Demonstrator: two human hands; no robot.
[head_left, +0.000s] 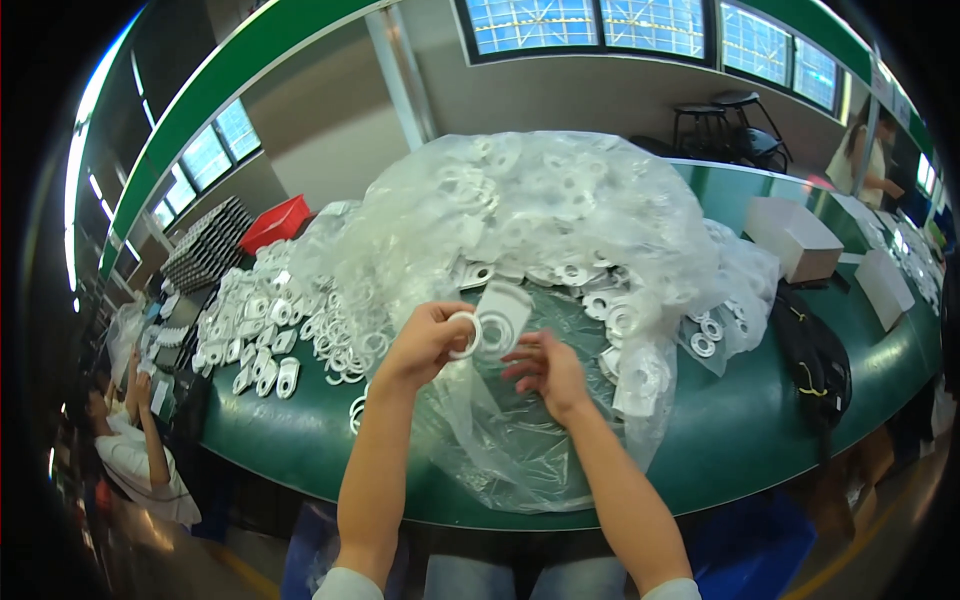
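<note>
White plastic ring (466, 335), flat, thin, pinched at its edge, held upright against larger white plate (503, 312) with round hole, above clear bag.

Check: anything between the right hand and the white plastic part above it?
Nothing visible. The right hand sits just below the white part, open fingers toward it, clear air between. The left hand pinches a white ring beside that part.

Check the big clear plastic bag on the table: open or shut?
Open: the clear plastic bag lies spread, white parts exposed at its mouth.
</note>
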